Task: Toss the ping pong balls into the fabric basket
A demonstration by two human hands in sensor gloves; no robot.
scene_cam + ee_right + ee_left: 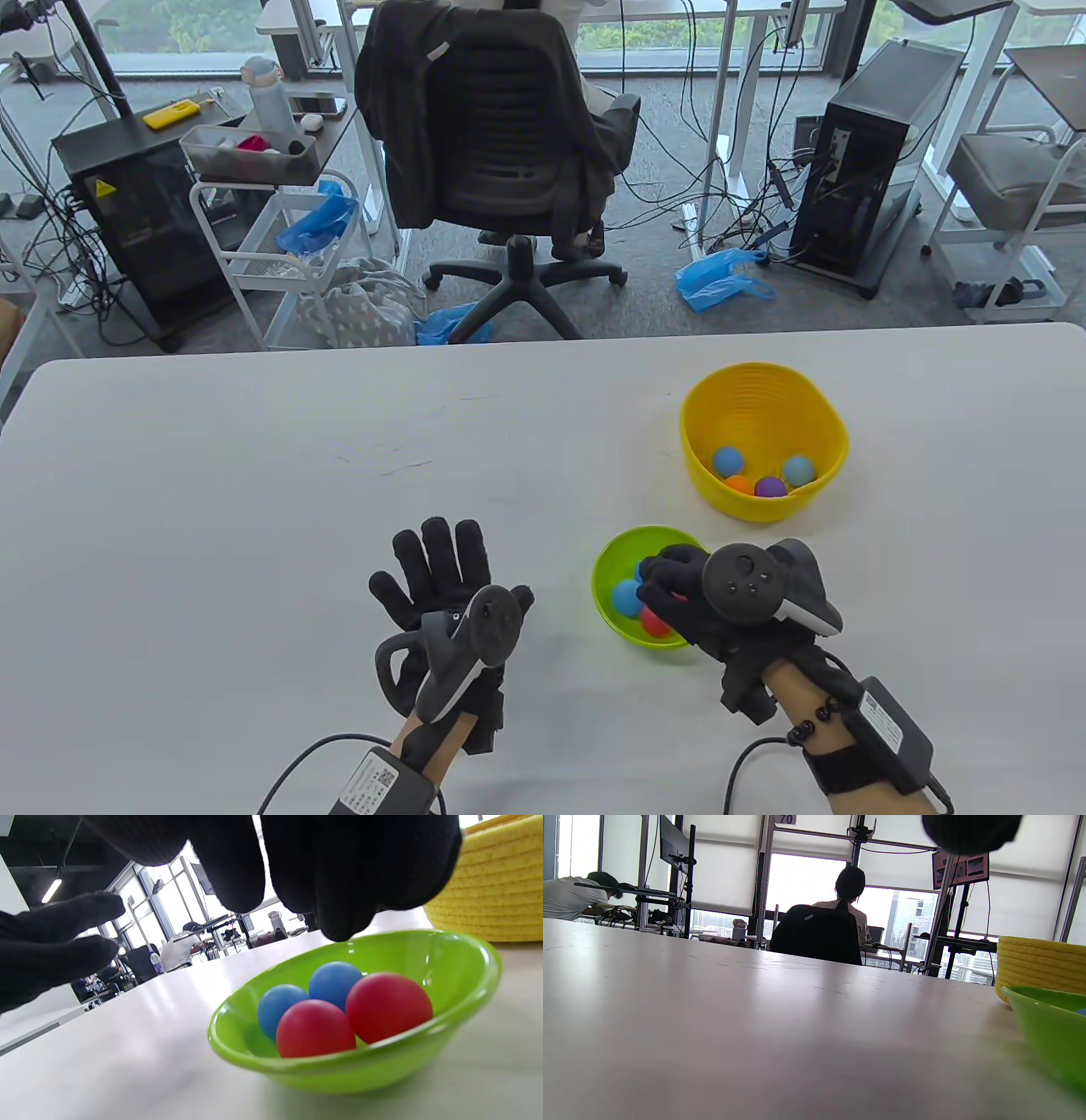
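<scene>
A green bowl (612, 560) sits on the white table and holds two blue balls (280, 1007) and two red balls (388, 1005). My right hand (679, 577) hovers over the bowl with its fingers (339, 878) spread and empty above the balls. A yellow fabric basket (764, 437) stands beyond the bowl, holding several balls, blue, orange and purple (770, 486). The basket also shows in the right wrist view (492, 887) and the left wrist view (1039, 965). My left hand (437, 564) rests flat on the table, left of the bowl, fingers spread and empty.
The white table (254, 475) stretches to the left and far side. Beyond its far edge stand an office chair (501, 136), a white cart (280, 246) and a computer tower (874, 153).
</scene>
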